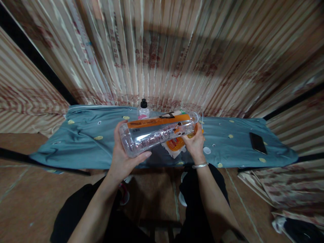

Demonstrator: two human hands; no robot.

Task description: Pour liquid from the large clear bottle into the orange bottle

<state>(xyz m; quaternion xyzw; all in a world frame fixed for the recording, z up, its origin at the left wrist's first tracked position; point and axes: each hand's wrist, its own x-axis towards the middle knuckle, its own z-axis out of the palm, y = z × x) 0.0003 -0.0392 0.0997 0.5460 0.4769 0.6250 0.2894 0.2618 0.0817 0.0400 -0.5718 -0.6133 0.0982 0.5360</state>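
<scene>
Head view: the clear bottle (154,136) is the landmark, held sideways above the blue cloth (83,148), neck to the right. Left hand (121,157) cradles its base; right hand (195,143) is closed at its neck. Support at both ends probably steadies the thin body. Below the bottle, a partly hidden orange item (175,144) rests on a white sheet (174,154), likely protecting the cloth. Well right, a dark phone (258,143) presumably lies clear of handling.

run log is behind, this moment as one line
left hand: on base of clear plastic orange-labelled bottle | right hand: at neck end | bottle: sideways, above blue patterned cloth
</scene>
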